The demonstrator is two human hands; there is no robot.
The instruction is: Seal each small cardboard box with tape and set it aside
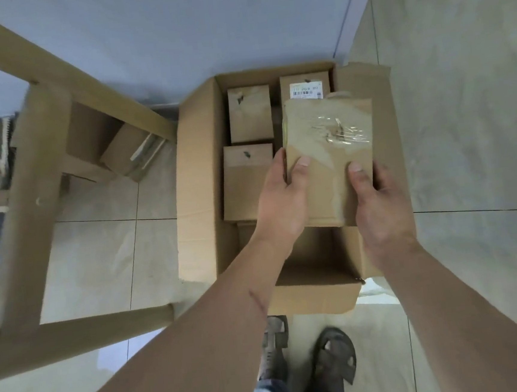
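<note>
Both your hands, left [282, 200] and right [376, 198], grasp a taped box [329, 146] above the carton [197, 157]. Three small boxes [250, 113] already lie inside. Looks like set-aside step; remaining count unknown.

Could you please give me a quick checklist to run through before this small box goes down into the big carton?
1. Both hands on the small brown cardboard box: ok; left hand and right hand grip its near end.
2. Clear tape across the top: ok, though wrinkled.
3. Underside sealed: cannot tell, hidden.
4. Free spot in the large open cardboard carton: ok; near right part looks bare.
5. The three small boxes inside, such as the labelled one, clear of the path: ok; they sit left and behind.
</note>
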